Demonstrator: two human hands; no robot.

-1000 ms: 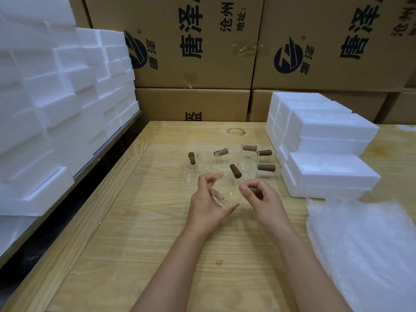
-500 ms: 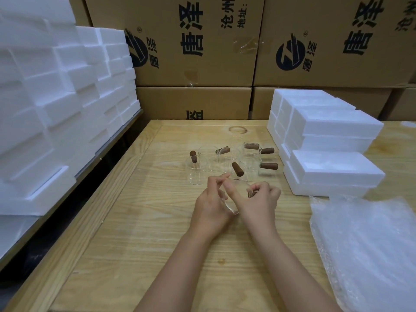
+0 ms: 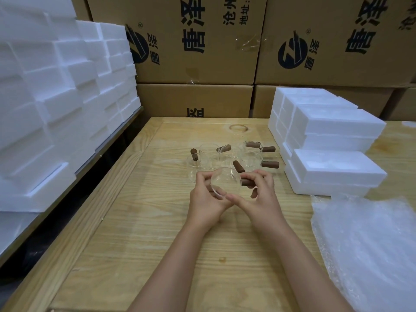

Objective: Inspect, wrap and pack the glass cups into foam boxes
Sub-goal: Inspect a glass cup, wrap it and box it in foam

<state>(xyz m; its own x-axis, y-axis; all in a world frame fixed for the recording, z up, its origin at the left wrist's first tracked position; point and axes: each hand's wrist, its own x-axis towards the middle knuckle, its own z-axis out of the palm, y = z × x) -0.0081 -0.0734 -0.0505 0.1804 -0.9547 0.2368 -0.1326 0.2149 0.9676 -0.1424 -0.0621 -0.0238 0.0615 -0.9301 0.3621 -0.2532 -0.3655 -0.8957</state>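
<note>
"Above the middle of the table [image 3: 135, 244], what is being held?"

"One glass cup [image 3: 225, 183], lifted clear of the wood and tipped on its side between both hands."

"How do the fingers sit on it?"

"The left hand [image 3: 206, 199] curls its thumb and fingertips round the rim, on the cup's left. The right hand [image 3: 261, 197] wraps its fingers round the brown handle [image 3: 246, 182], which sticks out to the right. So the glass body lies between the two hands, with its mouth toward the left palm."

"Which step would you call this?"

"Inspection, I'd judge: the cup is bare and is being looked over."

"And how much of the job is done?"

"Very little that I can see. The other cups [image 3: 209, 158] stand unwrapped in a cluster just behind the hands, toward the far edge. The bubble wrap [image 3: 364, 244] lies in a heap by the right edge, near the front corner, and neither hand touches it. The foam boxes [image 3: 333, 174] are stacked at the far right, lids on; whether any hold cups I cannot tell."

"What's left, then?"

"Wrapping and boxing this cup, then the whole round for each of the others."
</note>
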